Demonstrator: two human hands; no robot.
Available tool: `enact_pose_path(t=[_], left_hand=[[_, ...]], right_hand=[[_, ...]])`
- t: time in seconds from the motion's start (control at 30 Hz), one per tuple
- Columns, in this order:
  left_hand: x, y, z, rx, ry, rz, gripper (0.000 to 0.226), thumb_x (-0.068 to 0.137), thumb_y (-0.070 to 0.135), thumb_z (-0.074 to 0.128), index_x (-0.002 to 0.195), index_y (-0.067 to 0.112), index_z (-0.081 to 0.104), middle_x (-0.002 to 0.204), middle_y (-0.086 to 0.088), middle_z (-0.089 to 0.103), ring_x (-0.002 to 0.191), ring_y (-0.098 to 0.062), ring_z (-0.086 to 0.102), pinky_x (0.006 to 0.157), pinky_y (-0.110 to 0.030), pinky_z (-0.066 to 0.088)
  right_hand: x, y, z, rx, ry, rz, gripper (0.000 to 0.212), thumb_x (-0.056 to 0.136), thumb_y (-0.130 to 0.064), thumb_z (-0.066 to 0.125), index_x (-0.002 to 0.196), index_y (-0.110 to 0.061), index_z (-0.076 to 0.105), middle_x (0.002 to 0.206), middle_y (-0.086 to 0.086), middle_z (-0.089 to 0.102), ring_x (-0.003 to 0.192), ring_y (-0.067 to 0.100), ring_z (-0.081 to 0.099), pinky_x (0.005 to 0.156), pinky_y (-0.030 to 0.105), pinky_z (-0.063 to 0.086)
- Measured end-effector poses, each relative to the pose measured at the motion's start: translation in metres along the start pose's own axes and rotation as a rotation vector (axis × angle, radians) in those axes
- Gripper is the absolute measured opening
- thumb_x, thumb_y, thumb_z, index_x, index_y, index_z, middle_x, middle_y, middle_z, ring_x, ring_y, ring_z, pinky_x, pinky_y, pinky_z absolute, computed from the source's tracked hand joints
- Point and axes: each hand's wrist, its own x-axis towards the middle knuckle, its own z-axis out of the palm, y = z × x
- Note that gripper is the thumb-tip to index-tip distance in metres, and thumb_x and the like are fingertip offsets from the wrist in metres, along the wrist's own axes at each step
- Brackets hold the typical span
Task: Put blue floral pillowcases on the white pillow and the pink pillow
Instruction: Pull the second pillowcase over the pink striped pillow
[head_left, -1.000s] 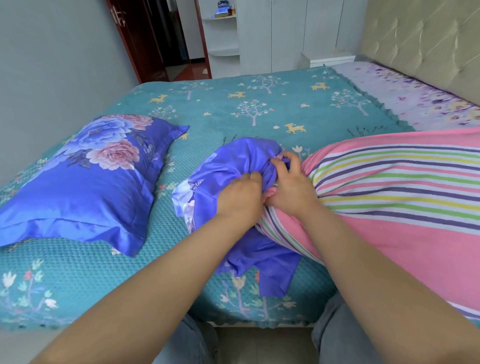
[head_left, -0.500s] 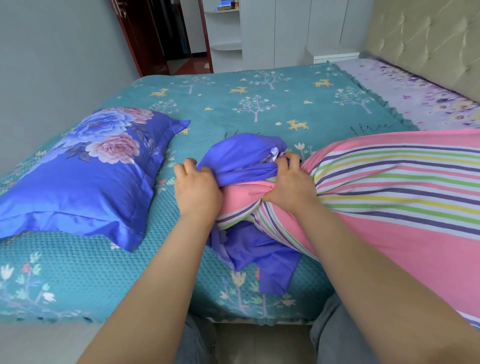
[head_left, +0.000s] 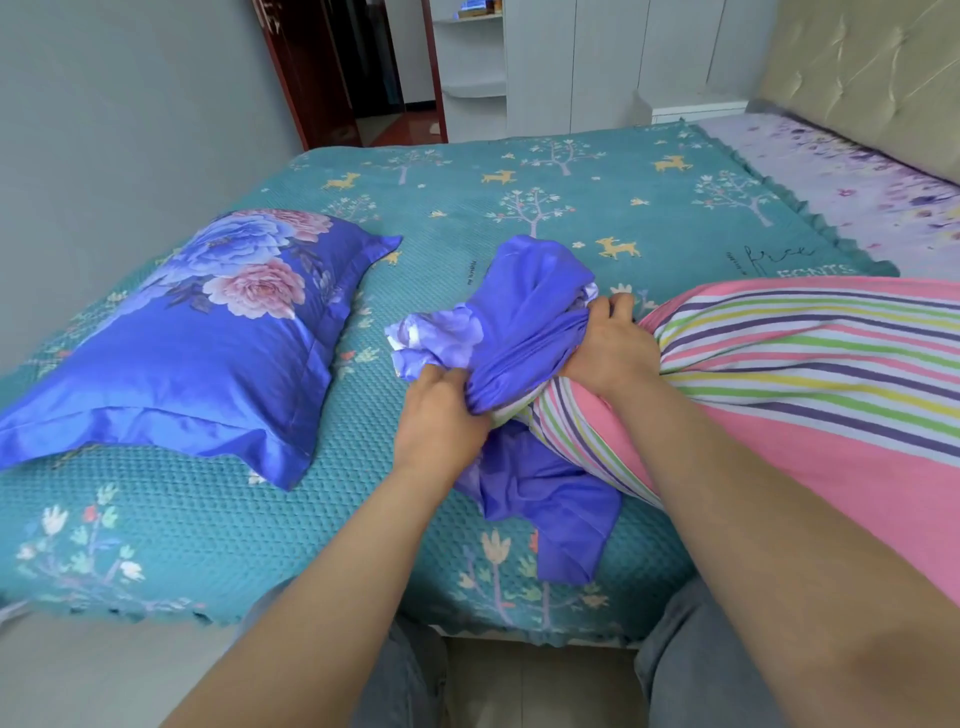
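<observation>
**Second case at the corner of the pink pillow: opening only partly on**

At far left, 1 pillow already in its blue floral case (head_left: 171, 353) lay flat on the teal bedspread (head_left: 208, 530), well apart from the work. Whether the white pillow was inside could not be confirmed.

The left hand (head_left: 441, 421) had its fingers curled into the gathered edge of the second pillowcase (head_left: 524, 322), which sat bunched over the near corner of the pink striped pillow (head_left: 810, 395); a loose tail hung toward the bed edge.

The right hand (head_left: 608, 348) gripped the same corner, pinching case and pillow together.

Assessment: only 1 corner appeared seated. The step would go best by keeping the right-hand pinch firm, feeding the opening along the pillow in short pulls, and seating the second corner before drawing the case down. Bunched satin was judged likely to slip or twist.
</observation>
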Motion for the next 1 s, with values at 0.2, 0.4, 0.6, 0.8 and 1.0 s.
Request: enact_pose_path(t=[0.2,0.4,0.6,0.8,1.0], left_hand=[[-0.018,-0.026,0.014,-0.479,0.209,-0.205,0.023,0.077,-0.002,0.048,0.093,0.015,0.047,0.075,-0.005,0.059,0.078,-0.035,0.059,0.065,-0.035,0.04],[-0.031,-0.03,0.027,-0.212,0.066,-0.125,0.048,0.07,0.052,0.072,0.102,0.022,0.051,0.087,-0.002,0.067,0.087,-0.03,0.062,0.067,-0.033,0.042],[-0.001,-0.016,0.03,-0.704,0.202,-0.573,0.014,0.066,0.024,0.059,0.059,0.012,0.055,0.056,-0.012,0.059,0.062,-0.025,0.053,0.06,-0.038,0.044],[-0.017,0.046,0.069,-0.772,0.306,-0.387,0.013,0.077,0.02,0.055,0.08,0.009,0.062,0.07,-0.006,0.068,0.066,-0.024,0.06,0.064,-0.035,0.051],[-0.07,0.05,0.085,-0.508,0.076,-0.06,0.03,0.08,0.027,0.044,0.098,0.012,0.062,0.093,-0.012,0.068,0.089,-0.032,0.062,0.073,-0.038,0.048]], right_hand=[[0.003,-0.002,-0.002,-0.033,-0.037,0.026,0.088,0.069,-0.054,0.069,0.134,-0.008,0.031,0.136,0.012,0.028,0.107,0.033,0.054,0.08,0.037,0.044],[0.01,0.004,-0.005,-0.057,-0.032,0.028,0.085,0.072,-0.053,0.067,0.134,-0.006,0.032,0.133,0.013,0.031,0.103,0.036,0.056,0.075,0.036,0.041],[0.006,0.0,-0.001,-0.084,0.004,0.006,0.091,0.068,-0.056,0.071,0.133,-0.006,0.032,0.134,0.015,0.03,0.097,0.036,0.058,0.072,0.036,0.044],[0.009,0.01,-0.004,0.053,0.102,0.09,0.064,0.082,-0.029,0.061,0.134,-0.01,0.03,0.127,0.018,0.035,0.096,0.041,0.058,0.075,0.041,0.045],[0.021,0.018,-0.005,0.088,0.087,0.131,0.044,0.093,-0.021,0.04,0.133,-0.009,0.029,0.126,0.02,0.038,0.098,0.043,0.057,0.076,0.042,0.04]])
